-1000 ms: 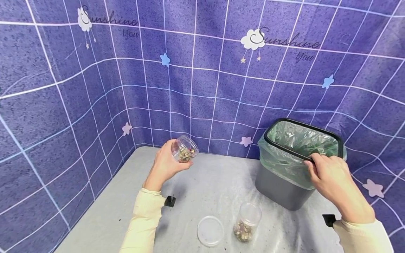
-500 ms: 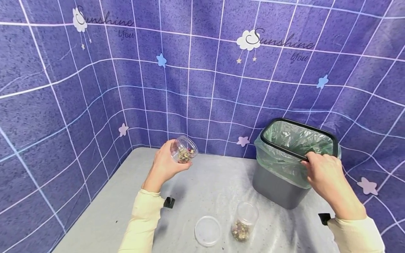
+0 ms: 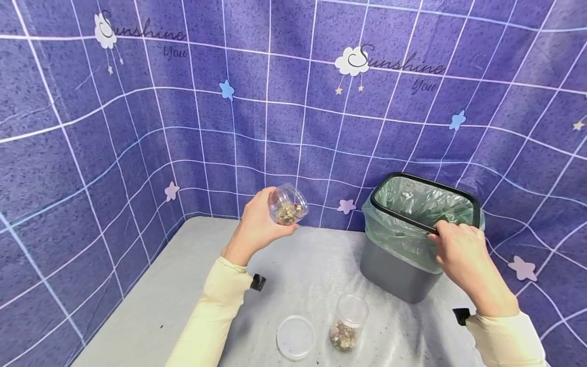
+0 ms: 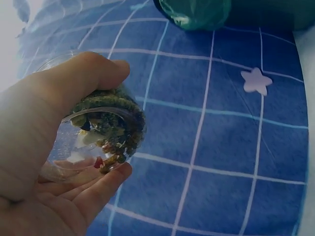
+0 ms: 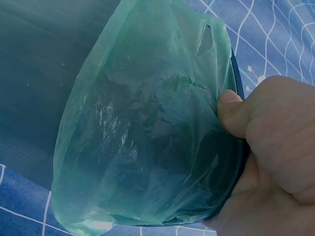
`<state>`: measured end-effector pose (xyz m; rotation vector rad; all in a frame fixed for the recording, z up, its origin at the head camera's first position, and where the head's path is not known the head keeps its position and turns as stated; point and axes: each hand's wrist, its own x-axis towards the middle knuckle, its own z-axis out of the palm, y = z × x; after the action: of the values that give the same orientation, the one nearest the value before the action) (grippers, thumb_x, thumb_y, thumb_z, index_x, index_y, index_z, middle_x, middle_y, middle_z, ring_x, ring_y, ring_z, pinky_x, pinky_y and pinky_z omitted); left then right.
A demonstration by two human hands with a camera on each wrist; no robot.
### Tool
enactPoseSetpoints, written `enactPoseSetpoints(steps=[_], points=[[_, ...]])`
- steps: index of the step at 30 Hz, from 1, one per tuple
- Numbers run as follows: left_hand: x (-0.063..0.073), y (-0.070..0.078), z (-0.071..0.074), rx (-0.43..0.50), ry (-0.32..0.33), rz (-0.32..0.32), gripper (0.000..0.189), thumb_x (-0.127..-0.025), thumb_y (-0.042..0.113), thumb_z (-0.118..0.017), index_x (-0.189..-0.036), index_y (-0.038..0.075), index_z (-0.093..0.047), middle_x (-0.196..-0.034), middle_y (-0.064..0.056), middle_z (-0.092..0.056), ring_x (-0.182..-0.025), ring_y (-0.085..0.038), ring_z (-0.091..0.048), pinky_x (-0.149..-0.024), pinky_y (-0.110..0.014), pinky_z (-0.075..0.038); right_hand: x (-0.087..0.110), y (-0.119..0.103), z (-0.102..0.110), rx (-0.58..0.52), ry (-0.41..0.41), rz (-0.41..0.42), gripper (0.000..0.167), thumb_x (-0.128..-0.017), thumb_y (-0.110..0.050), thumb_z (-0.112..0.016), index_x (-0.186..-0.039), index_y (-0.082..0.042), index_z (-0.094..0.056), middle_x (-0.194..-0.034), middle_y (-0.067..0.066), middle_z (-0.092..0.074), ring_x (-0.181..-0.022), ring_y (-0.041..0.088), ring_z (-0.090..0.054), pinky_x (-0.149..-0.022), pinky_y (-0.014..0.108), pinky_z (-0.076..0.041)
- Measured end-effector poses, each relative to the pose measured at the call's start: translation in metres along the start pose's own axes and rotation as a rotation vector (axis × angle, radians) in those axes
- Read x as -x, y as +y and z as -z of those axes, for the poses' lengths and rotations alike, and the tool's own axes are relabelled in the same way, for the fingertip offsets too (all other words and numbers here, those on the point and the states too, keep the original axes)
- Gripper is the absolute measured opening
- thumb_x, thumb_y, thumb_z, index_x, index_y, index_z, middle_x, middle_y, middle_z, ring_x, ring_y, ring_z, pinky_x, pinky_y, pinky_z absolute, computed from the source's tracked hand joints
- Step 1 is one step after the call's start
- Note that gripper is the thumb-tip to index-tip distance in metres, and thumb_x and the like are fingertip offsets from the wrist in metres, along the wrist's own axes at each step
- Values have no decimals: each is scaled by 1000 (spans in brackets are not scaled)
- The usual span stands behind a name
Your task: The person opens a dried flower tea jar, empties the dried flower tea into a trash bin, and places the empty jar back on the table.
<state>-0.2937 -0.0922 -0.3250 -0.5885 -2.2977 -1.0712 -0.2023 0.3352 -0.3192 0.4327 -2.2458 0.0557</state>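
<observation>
My left hand grips a clear plastic jar, tilted with its mouth toward the right, above the table. Dried flower and herb bits lie along the jar's lower side; in the left wrist view, thumb and fingers wrap round the jar. My right hand holds the near black rim of a grey trash bin. A green plastic bag lines the bin and folds over its outside, with my thumb pressed on it in the right wrist view.
On the grey table near the front stand a second clear jar, upright with dried flowers at its bottom, and a round clear lid. A purple gridded curtain bounds the table behind and at the sides.
My left hand has moved the tilted jar up and to the right, nearer the bin. My right hand keeps its hold on the rim; the whole view has shifted slightly.
</observation>
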Motion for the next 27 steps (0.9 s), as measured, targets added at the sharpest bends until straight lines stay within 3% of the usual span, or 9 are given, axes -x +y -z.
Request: enactPoseSetpoints(steps=[16,27], points=[[-66,81,-26,-81,-44,-211,84,-64,38,-93,-132,4,-56,-118,-9,-64,-109,-25,-62,-94,-38,-53,2,1,-3,10,21,16,22,-80,-1,-75,-78,-6,-54,-61,8,-55,-57,36,-49,-59,54,-37],[-100,118,-37,-161,-114,-260,92,-67,41,-91,-139,2,-51,-122,-10,-61,-110,-23,-60,-97,-36,-51,1,2,-2,13,39,26,20,-80,-2,-75,-80,-6,-55,-62,8,-56,-57,36,-50,-62,55,-39]])
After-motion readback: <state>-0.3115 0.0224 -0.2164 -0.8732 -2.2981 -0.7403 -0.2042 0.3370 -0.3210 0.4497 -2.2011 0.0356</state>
